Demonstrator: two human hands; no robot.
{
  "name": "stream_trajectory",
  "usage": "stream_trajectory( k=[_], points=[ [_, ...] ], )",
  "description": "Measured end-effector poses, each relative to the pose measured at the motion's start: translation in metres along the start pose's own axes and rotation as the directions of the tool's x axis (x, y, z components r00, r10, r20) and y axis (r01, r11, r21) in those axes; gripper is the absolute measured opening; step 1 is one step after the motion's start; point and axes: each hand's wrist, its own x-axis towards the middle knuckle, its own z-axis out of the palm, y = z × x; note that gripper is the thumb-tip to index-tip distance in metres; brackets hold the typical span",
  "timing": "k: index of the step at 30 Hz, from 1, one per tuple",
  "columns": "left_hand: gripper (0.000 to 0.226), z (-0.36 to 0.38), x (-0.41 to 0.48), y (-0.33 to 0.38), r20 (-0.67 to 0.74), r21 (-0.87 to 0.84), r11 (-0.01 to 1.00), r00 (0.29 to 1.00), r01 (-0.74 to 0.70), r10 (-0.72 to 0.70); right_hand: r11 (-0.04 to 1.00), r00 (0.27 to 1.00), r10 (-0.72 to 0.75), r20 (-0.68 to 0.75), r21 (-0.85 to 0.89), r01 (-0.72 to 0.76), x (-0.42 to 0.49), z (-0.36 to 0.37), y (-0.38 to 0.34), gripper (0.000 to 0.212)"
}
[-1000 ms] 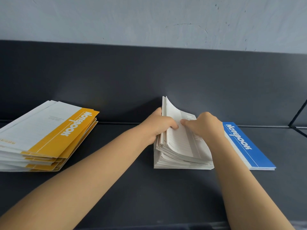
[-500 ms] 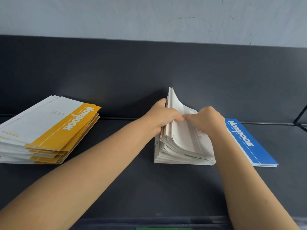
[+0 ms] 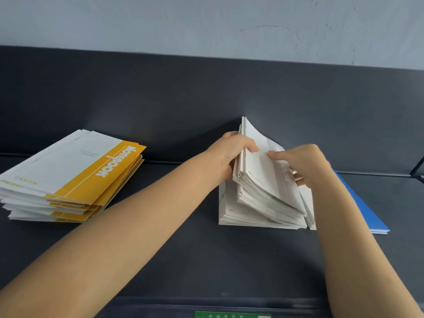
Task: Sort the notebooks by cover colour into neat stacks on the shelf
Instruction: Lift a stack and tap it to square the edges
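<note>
A pile of white-backed notebooks (image 3: 259,203) lies in the middle of the dark shelf (image 3: 206,260). My left hand (image 3: 229,154) grips the raised left edges of the upper notebooks and tilts them up. My right hand (image 3: 300,164) pinches into the lifted sheets from the right, fingers between the layers. A blue-covered notebook (image 3: 362,203) lies flat under and behind my right forearm, mostly hidden. At the far left sits a fanned stack of yellow-banded notebooks (image 3: 68,177) marked "Notebook".
The shelf's dark back panel (image 3: 206,99) rises just behind the piles, below a pale wall. A black metal frame bar (image 3: 418,166) stands at the right edge. A green strip (image 3: 231,315) shows at the bottom edge.
The upper notebooks of the middle pile have been lifted higher and tilted further up. My right hand has moved right and covers more of the blue notebook. The view has shifted slightly.
</note>
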Motion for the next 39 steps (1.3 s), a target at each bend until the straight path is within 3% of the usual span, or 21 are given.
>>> stream_trajectory(
  k=[3,5,7,9,11,15,18,20,23,25,29,32,35,39],
  points=[
    [0.03,-0.017,-0.013,0.012,0.01,0.0,0.999,0.999,-0.043,0.043,0.975,0.997,-0.082,-0.014,0.208,0.083,-0.013,-0.017,-0.006,0.038],
    [0.018,-0.035,-0.027,0.023,0.029,-0.016,0.998,0.997,-0.065,0.065,0.933,0.978,-0.135,0.16,0.353,0.071,-0.026,-0.025,-0.015,0.043],
    [0.014,-0.058,-0.036,0.033,0.021,0.006,0.996,0.996,-0.087,0.087,0.871,0.9,-0.2,0.387,0.492,-0.017,-0.036,-0.021,-0.029,0.041],
    [0.015,-0.082,-0.041,0.04,0.0,0.053,0.996,0.997,-0.078,0.078,0.802,0.842,-0.259,0.473,0.591,-0.085,-0.042,-0.004,-0.045,0.035],
    [0.021,-0.109,-0.04,0.04,-0.044,0.117,0.993,0.998,-0.028,0.034,0.786,0.839,-0.251,0.483,0.607,-0.114,-0.046,0.023,-0.059,0.04],
    [0.033,-0.155,-0.032,0.024,-0.185,0.273,0.961,0.983,0.052,-0.001,0.894,0.853,-0.19,0.486,0.445,-0.054,-0.057,0.083,-0.072,0.029],
    [0.016,-0.169,-0.028,0.007,-0.226,0.299,0.951,0.974,0.074,-0.005,0.937,0.87,-0.155,0.468,0.348,-0.02,-0.06,0.117,-0.073,0.031],
    [0.016,-0.169,-0.026,-0.003,-0.221,0.308,0.949,0.975,0.063,0.007,0.961,0.889,-0.15,0.433,0.277,0.027,-0.059,0.13,-0.072,0.039],
    [0.043,-0.164,-0.021,-0.017,-0.164,0.424,0.903,0.986,0.065,0.006,0.974,0.899,-0.161,0.408,0.211,0.079,-0.058,0.138,-0.068,0.061],
    [0.039,-0.163,-0.018,-0.022,-0.174,0.512,0.856,0.985,0.074,0.019,0.976,0.909,-0.202,0.363,0.155,0.155,-0.06,0.137,-0.069,0.069],
    [0.051,-0.162,-0.01,-0.029,-0.212,0.596,0.797,0.977,0.102,0.033,0.942,0.901,-0.326,0.287,0.018,0.335,-0.06,0.127,-0.073,0.074],
    [0.058,-0.159,-0.006,-0.034,-0.23,0.607,0.786,0.973,0.118,0.032,0.877,0.897,-0.368,0.244,-0.231,0.422,-0.054,0.113,-0.069,0.063],
    [0.064,-0.157,-0.004,-0.036,-0.249,0.658,0.744,0.966,0.117,0.068,0.821,0.914,-0.345,0.215,-0.402,0.405,-0.045,0.096,-0.055,0.054],
    [0.063,-0.156,-0.001,-0.038,-0.25,0.642,0.756,0.967,0.127,0.05,0.768,0.916,-0.271,0.297,-0.507,0.392,-0.035,0.093,-0.034,0.053]
  ],
)
